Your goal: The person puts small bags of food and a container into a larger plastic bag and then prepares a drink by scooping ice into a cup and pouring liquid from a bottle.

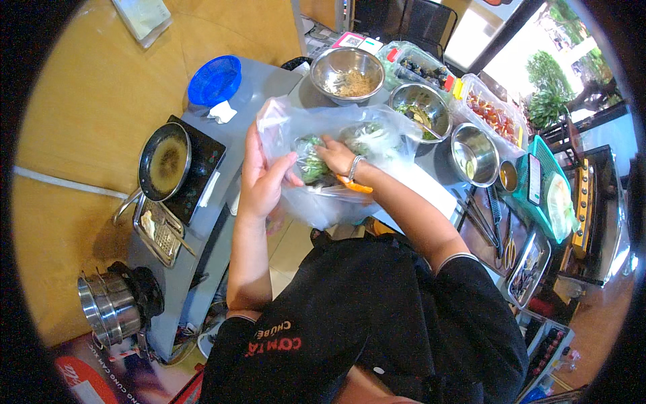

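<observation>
Grey counter runs along a tan wall, crowded to the right with steel bowls and food trays, a frying pan on a black hob to the left. Little bare room remains near the counter's front edge. Above that edge, the left hand grips the side of a clear plastic bag of green leaves, fingers closed on the film. The right hand reaches inside the bag, fingers curled among the greens; whether it grasps them is unclear.

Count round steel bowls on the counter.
3: one with shredded food at the back, one with greens to its right, one nearly empty farther right. The plastic bag may hide others.
</observation>
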Available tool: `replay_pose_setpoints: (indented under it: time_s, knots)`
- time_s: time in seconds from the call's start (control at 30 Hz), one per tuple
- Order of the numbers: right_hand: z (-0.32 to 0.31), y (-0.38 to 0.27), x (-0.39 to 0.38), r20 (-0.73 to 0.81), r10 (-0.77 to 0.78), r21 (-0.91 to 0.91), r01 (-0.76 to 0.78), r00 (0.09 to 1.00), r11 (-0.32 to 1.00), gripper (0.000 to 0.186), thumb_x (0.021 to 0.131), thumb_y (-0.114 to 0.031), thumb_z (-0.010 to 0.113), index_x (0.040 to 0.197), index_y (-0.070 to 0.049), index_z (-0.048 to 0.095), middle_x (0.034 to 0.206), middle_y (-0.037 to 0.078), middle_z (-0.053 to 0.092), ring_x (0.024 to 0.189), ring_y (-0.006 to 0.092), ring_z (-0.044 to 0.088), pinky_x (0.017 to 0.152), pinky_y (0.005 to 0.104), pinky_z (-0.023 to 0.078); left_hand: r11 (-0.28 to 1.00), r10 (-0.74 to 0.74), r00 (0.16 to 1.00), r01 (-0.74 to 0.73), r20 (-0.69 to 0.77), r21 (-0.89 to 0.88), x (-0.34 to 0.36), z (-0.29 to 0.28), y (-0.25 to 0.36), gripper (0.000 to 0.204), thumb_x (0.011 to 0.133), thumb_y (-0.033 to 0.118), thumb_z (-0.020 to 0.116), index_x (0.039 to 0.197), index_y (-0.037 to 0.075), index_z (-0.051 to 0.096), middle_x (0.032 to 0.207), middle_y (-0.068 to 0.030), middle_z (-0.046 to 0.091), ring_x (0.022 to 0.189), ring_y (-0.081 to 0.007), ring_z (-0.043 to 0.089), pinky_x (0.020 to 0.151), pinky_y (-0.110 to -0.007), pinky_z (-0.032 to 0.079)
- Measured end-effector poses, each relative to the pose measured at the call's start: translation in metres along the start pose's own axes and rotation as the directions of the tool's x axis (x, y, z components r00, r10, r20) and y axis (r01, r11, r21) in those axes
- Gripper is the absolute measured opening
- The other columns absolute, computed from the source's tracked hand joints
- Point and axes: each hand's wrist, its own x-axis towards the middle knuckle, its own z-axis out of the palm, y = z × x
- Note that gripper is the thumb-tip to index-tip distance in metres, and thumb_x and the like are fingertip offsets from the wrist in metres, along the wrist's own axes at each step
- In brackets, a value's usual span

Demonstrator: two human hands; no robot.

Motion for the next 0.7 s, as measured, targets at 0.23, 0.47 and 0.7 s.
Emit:
replay_pose_setpoints:
  time_s: [0.23,0.47,0.7]
  knots:
    - [-0.042,-0.018,-0.009,-0.242,-0.067,-0.025,0.063,0.968,0.998,0.066,0.089,-0.037,0.056,0.136,0.007,0.040,0.129,0.031,0.050,0.119,0.0365,0.053,0.100,0.0400,0.042,1.000,-0.012,0.987,0.014,0.159,-0.014,0.062,0.021,0.004,0.075,0.082,0.001,0.060,0.147,0.011,0.023,0.131,-0.0104,0.048,0.070,-0.0088,0.057,0.047,-0.022,0.049]
    - [-0.038,-0.080,-0.049,-0.072,-0.449,-0.721,0.265,0.890,0.640,0.080,0.083,-0.051,0.060,0.147,-0.013,0.031,0.146,0.030,0.029,0.137,0.0431,0.030,0.109,0.0475,0.033,0.998,-0.034,0.984,0.023,0.176,0.063,0.084,0.010,0.007,0.069,0.081,0.006,0.063,0.143,0.010,0.033,0.118,-0.0075,0.057,0.058,-0.0051,0.052,0.043,-0.019,0.045]
    - [-0.040,-0.044,-0.020,0.050,-0.172,-0.646,0.163,0.984,0.745,0.091,0.078,-0.042,0.070,0.150,-0.018,0.021,0.153,0.022,0.023,0.141,0.0430,0.019,0.114,0.0506,0.023,0.947,-0.212,0.947,0.138,0.241,0.290,0.027,0.011,0.035,0.061,0.085,0.010,0.065,0.140,0.004,0.039,0.121,-0.0070,0.057,0.073,-0.0053,0.058,0.045,-0.018,0.045]
